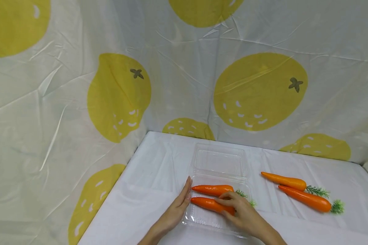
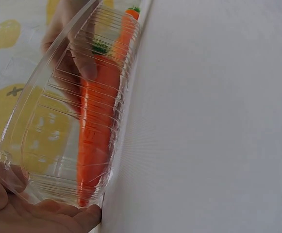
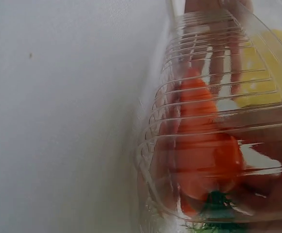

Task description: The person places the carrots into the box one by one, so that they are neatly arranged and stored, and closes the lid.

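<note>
A clear plastic hinged container [image 1: 202, 219] lies with its lid [image 1: 219, 160] folded back behind it. Two toy carrots with green tufts lie side by side in its base, a rear carrot [image 1: 213, 190] and a front carrot [image 1: 207, 203], tips to the left. My right hand [image 1: 243, 212] grips the front carrot near its thick end, thumb on the near side and fingers over the top. Against the container's left wall my left hand [image 1: 176, 207] rests with extended fingers. Through the ribbed plastic, the left wrist view shows the front carrot [image 2: 98, 121] and the right hand's fingers [image 2: 85, 58].
To the right, an orange carrot [image 1: 286, 180] and a redder carrot [image 1: 308, 198] lie on the white cloth [image 1: 153, 173]. A lemon-print curtain [image 1: 178, 75] hangs behind the table and along its left side.
</note>
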### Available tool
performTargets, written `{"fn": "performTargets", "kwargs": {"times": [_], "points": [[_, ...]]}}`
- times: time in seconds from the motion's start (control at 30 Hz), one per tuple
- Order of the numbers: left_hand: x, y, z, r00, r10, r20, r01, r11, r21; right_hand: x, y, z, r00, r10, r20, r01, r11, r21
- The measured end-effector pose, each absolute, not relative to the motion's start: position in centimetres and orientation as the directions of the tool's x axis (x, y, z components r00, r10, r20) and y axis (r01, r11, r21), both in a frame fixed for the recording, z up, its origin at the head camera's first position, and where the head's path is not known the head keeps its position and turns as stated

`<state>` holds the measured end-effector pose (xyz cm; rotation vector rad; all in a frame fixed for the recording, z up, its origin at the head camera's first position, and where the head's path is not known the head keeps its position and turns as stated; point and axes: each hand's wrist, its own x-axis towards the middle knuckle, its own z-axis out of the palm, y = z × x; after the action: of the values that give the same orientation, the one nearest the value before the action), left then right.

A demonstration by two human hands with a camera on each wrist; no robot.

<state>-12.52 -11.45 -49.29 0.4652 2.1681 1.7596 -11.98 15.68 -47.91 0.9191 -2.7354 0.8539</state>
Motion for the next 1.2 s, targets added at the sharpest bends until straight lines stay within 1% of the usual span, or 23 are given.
{"fn": "performTargets", "kwargs": {"times": [0.07, 0.3, 0.53, 0.8, 1.13, 1.2], "points": [[-12.5, -11.4, -49.3, -0.898, 0.438, -0.037, 0.055, 0.195, 0.979, -12.0, 15.8, -48.1, -0.795, -0.521, 0.310, -0.605, 0.649, -0.461], [-12.5, -11.4, -49.3, -0.899, 0.438, -0.027, 0.063, 0.191, 0.980, -12.2, 16.0, -48.7, -0.737, -0.519, 0.434, -0.675, 0.607, -0.420], [-12.5, -11.4, -49.2, -0.896, 0.444, -0.028, 0.064, 0.191, 0.979, -12.4, 15.8, -49.0, -0.741, -0.498, 0.451, -0.668, 0.617, -0.416], [-12.5, -11.4, -49.3, -0.894, 0.448, -0.025, 0.068, 0.190, 0.979, -12.2, 15.6, -49.1, -0.762, -0.464, 0.451, -0.630, 0.692, -0.353], [-12.6, -11.3, -49.4, -0.893, 0.449, -0.012, 0.081, 0.187, 0.979, -12.3, 15.5, -49.3, -0.715, -0.468, 0.519, -0.662, 0.691, -0.290], [-12.6, -11.3, -49.4, -0.893, 0.451, -0.009, 0.084, 0.185, 0.979, -12.4, 15.5, -49.3, -0.697, -0.470, 0.541, -0.676, 0.683, -0.277]]}}
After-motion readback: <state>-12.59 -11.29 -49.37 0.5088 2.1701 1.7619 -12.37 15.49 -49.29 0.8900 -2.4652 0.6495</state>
